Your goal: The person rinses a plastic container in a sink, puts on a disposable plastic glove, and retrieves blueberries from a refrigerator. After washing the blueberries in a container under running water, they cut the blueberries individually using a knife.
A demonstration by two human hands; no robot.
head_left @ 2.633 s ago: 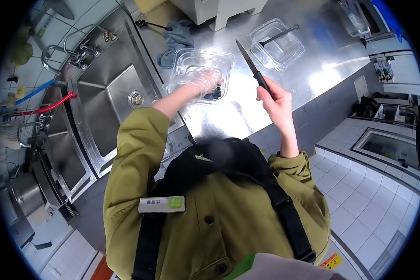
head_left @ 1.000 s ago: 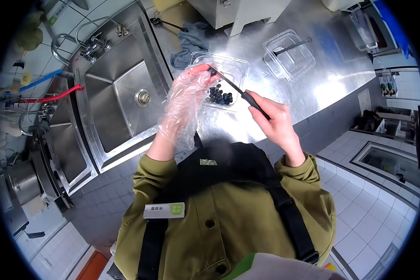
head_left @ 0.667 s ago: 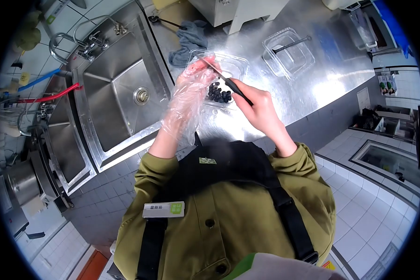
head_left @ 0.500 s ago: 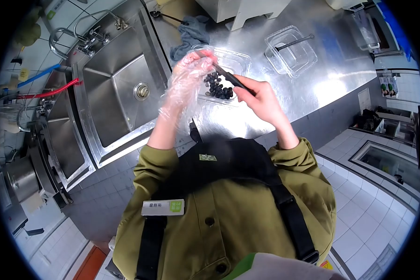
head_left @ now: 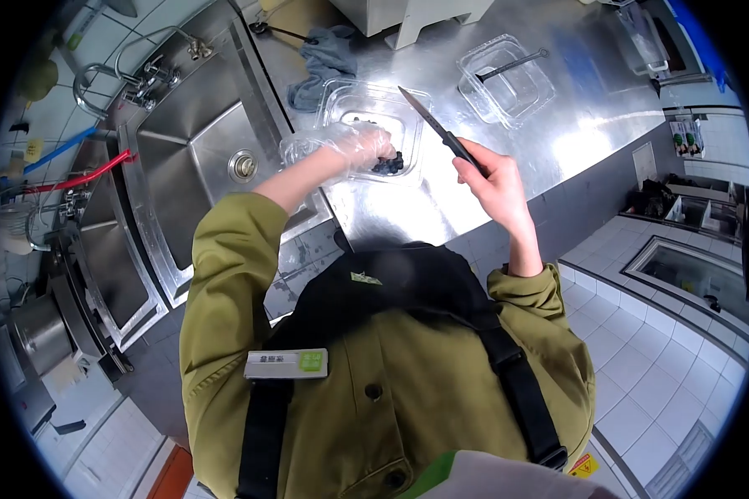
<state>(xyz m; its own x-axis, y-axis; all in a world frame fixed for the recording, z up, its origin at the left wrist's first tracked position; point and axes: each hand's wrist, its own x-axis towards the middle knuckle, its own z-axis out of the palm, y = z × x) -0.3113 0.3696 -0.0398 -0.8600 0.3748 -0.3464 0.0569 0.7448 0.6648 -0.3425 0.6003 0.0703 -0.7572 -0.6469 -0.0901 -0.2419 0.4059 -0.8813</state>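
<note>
My right hand (head_left: 493, 178) is closed around the black handle of a knife (head_left: 443, 131), whose blade points up and to the left over the table. My left hand (head_left: 364, 146), in a loose clear plastic glove, reaches into a clear plastic container (head_left: 414, 116). Its fingers are curled down at small, dark, round fruits (head_left: 389, 165) lying in the container. The fingertips are partly hidden, and I cannot make out what is between them. Part of the fruit lies out of sight beneath this hand.
A second clear container (head_left: 508, 98) with a dark-handled utensil (head_left: 514, 65) across it stands to the right. A grey-blue cloth (head_left: 324, 60) lies behind the first container. On the left is a steel sink (head_left: 195, 145) with a faucet (head_left: 146, 79). A grey-white appliance (head_left: 416, 12) stands at the back.
My left hand has left the knife blade and come down into the container among the dark fruits. The knife has moved right, away from the left hand, in my right hand.
</note>
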